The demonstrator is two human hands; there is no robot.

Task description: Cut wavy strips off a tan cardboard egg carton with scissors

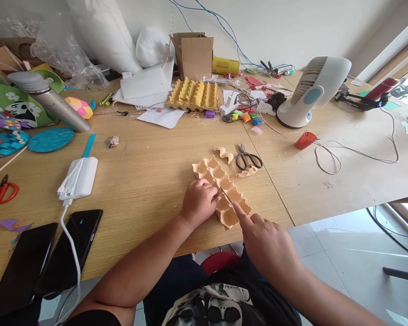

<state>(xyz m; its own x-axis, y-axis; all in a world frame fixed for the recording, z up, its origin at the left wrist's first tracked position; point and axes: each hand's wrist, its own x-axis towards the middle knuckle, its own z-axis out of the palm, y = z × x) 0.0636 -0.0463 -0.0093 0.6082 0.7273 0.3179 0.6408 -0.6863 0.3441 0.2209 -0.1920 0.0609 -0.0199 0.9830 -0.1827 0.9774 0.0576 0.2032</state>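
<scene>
A peach-coloured cardboard egg carton (226, 182) lies slantwise near the table's front edge, its cups facing up. My left hand (201, 201) is closed on the carton's left side, fingers curled over the cups. In my right hand (265, 235) is a knife (226, 195), its handle hidden in the fist. My right index finger stretches along the back of the narrow blade, which touches the ridge between the rows of cups. Just beyond the carton lie black-handled scissors (248, 158) with two torn carton strips, one strip (223, 155) to their left and another (247, 171) below them.
A yellow egg tray (193, 94), a cardboard box (194, 56) and papers crowd the back. To the right stand a white fan (309, 93) and a tipped red cup (306, 140). Phones (70, 246), a white power bank (83, 177) and red scissors (2, 192) lie left.
</scene>
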